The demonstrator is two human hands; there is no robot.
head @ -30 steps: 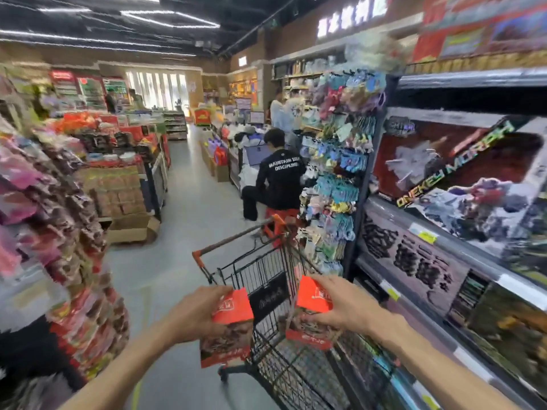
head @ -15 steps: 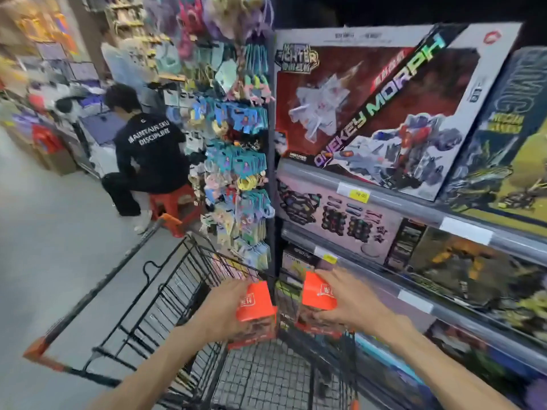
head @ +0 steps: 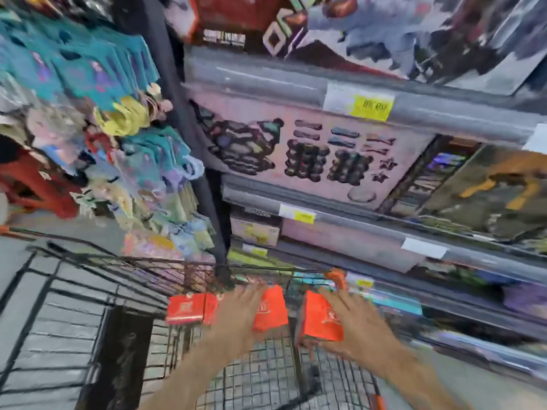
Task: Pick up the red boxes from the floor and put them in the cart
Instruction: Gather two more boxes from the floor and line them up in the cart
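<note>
The view is motion-blurred. Both my hands reach down into the black wire cart (head: pixel 74 294). My left hand (head: pixel 236 312) grips a red box (head: pixel 270 310) from above, inside the basket near its far end. My right hand (head: pixel 355 324) holds a second red box (head: pixel 321 321) beside it, just right of the first. Another red box (head: pixel 185 309) lies in the cart to the left of my left hand, against the far wire wall.
Toy shelves with large boxes and yellow price tags (head: pixel 373 106) rise close behind and right of the cart. A rack of hanging blue and pastel packets (head: pixel 142 173) stands at the left. A red stool (head: pixel 35 184) is at the far left on the grey floor.
My view has dropped and closed in on the cart. Both hands have lowered their red boxes from above the rim down into the basket, next to a box lying there.
</note>
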